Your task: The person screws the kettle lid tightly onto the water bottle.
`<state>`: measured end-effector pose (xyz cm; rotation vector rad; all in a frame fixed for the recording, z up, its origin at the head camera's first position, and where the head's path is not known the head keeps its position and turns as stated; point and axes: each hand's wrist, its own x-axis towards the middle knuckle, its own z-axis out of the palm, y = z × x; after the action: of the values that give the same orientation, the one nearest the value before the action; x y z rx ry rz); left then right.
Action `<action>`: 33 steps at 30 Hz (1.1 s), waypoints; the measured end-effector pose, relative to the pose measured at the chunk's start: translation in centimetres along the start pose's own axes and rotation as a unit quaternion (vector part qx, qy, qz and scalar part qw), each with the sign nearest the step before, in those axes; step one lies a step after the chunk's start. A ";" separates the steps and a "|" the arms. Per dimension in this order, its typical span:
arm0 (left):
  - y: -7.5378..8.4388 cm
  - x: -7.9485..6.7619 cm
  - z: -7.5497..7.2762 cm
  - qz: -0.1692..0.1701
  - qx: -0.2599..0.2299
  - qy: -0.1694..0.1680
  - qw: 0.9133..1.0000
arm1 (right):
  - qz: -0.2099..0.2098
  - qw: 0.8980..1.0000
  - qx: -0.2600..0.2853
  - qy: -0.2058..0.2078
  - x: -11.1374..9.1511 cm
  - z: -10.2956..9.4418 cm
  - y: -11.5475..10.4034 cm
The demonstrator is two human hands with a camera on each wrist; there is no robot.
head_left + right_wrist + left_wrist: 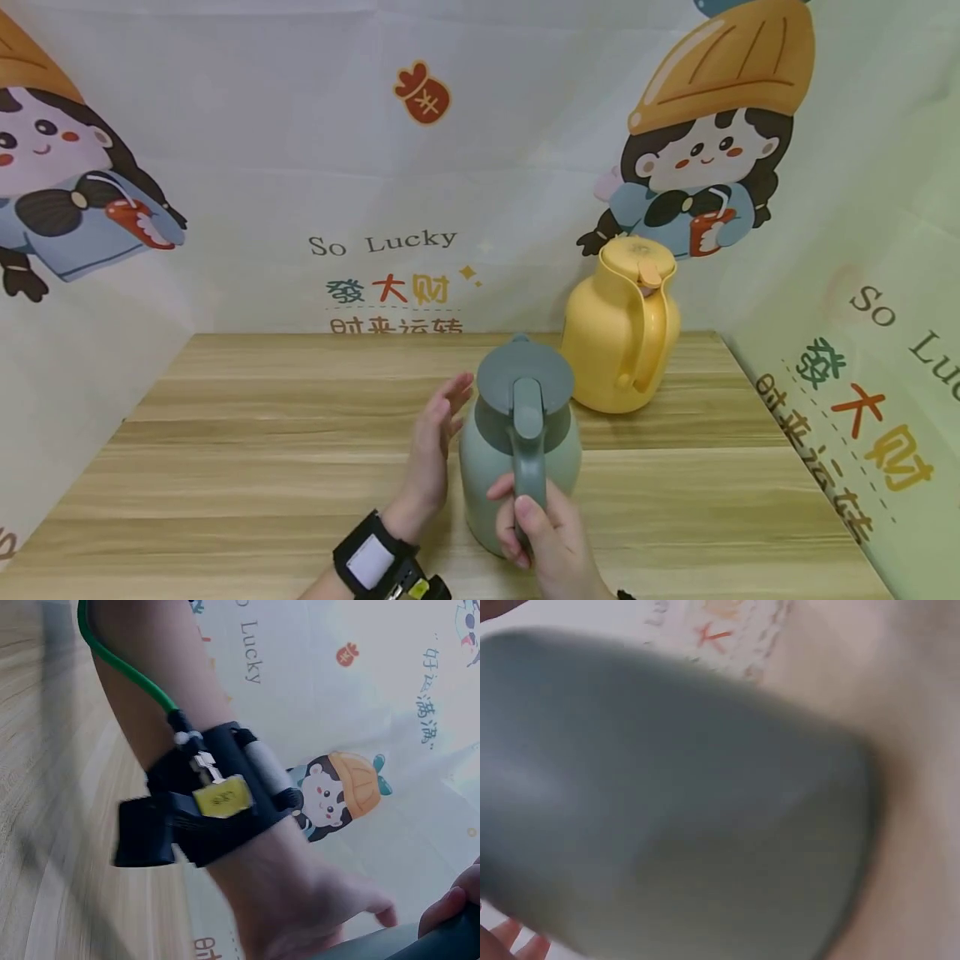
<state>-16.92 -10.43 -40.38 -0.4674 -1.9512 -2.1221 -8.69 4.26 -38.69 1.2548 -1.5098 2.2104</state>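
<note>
A grey-green thermos jug (480, 475) stands upright in the middle of the head view, its darker lid (501, 375) on top. My right hand (553, 533) grips the handle, fingers and thumb curled round its lower part. To the left of the jug, my left hand (429, 454) is held upright with extended fingers close to the side; whether it touches is unclear. The jug's body (667, 787) fills most of the left wrist view, blurred. Only a strip of the jug (382, 945) shows in the right wrist view, beneath the left hand (315, 907).
Behind the green jug to the right stands a yellow thermos jug (592, 358) on the wooden table (262, 450). A printed cloth (262, 108) with cartoon figures encloses the table's back and sides. A strap with a small camera (375, 554) is on the left wrist.
</note>
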 end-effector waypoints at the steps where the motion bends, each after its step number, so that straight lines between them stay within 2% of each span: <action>1: -0.4 -0.4 0.1 -0.013 -0.007 0.001 1.000 | 0.000 1.000 0.002 0.001 0.0 0.0 0.0; 6: -1.6 -2.1 0.7 -0.050 -0.017 0.016 0.998 | 0.001 1.000 0.005 0.003 0.0 0.0 0.0; 9: -1.9 -3.0 1.1 -0.058 -0.024 0.023 0.998 | 0.000 1.000 0.004 0.003 0.0 0.0 0.0; 12: -2.3 -3.6 1.4 -0.041 -0.019 0.018 0.999 | -0.001 1.000 0.004 0.002 0.0 0.0 0.0; 16: -2.6 -4.0 1.8 0.005 -0.005 0.007 1.000 | -0.006 1.000 0.003 0.005 0.0 0.0 0.1; 23: -3.3 -4.1 2.7 0.040 -0.004 0.051 0.998 | 0.001 1.000 -0.005 0.021 -0.1 0.2 0.1; 27: -3.5 -4.0 3.0 0.059 0.011 0.071 0.996 | -0.016 0.999 -0.015 0.028 0.0 0.4 0.3; 33: -3.8 -3.9 3.1 0.071 0.025 0.078 0.994 | -0.038 0.997 -0.031 0.059 0.2 1.1 0.5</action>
<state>-14.51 -7.20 -45.16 -0.4036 -1.8241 -1.9550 -8.55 3.08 -38.71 1.1229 -1.4493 2.1326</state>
